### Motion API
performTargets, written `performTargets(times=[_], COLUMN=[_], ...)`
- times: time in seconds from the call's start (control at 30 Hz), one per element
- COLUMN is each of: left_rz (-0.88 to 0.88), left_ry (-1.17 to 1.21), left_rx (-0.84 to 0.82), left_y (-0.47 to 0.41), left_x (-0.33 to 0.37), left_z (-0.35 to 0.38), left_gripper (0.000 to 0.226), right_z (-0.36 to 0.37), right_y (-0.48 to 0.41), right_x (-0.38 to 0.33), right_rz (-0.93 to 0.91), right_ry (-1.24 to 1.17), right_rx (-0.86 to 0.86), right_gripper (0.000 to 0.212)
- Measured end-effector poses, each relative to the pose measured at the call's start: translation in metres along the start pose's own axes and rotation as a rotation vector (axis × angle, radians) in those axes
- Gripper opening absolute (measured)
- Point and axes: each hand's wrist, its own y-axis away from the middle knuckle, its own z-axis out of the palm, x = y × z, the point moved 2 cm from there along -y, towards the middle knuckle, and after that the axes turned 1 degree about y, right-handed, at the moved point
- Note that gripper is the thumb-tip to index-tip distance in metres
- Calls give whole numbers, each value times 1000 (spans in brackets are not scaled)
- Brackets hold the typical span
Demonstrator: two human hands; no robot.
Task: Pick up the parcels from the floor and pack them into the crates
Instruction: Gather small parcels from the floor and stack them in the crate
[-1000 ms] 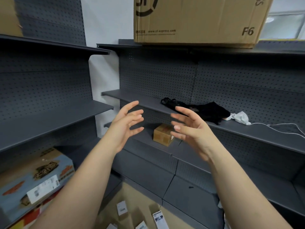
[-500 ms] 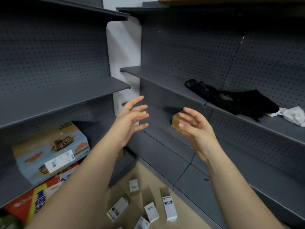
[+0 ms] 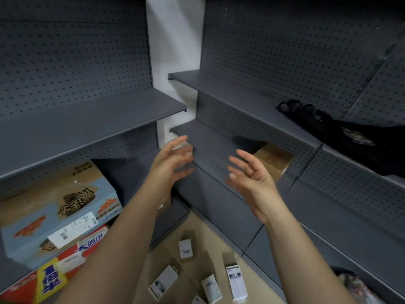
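Observation:
Several small white-labelled parcels lie on the tan floor between my forearms, among them one upright, one tilted and a tall one. My left hand and my right hand are raised in front of the grey shelves, palms facing each other, fingers spread and loosely bent, holding nothing. Both hands are well above the parcels. No crate shows in this view.
Grey pegboard shelving wraps the corner on both sides. A blue and brown carton and a red box sit on the lower left shelves. A brown box sits behind my right hand; black cloth lies on the right shelf.
The view has tilted down and to the left, bringing more of the floor and parcels into sight. Both hands stay raised and empty, now lower against the shelves.

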Motion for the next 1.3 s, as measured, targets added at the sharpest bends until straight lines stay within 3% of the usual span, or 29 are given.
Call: performTargets(times=[0.4, 0.6, 0.77, 1.07, 1.3], left_rz=[-115, -219, -271, -174, -213], left_ry=[35, 17, 30, 66, 52], left_rx=[207, 264, 286, 386, 395], left_y=[-89, -144, -182, -210, -212], left_x=[-110, -258, -404, -604, -709], left_z=[-50, -104, -163, -237, -264], left_gripper=[45, 56, 47, 35, 36], right_z=[-32, -52, -76, -120, -126], right_y=[-115, -168, -202, -221, -241], right_x=[119, 276, 428, 657, 748], right_rz=[208, 321, 385, 390, 431], right_ry=[42, 31, 69, -13, 239], right_rx=[-110, -91, -176, -216, -331], right_gripper=[72, 65, 64, 61, 52])
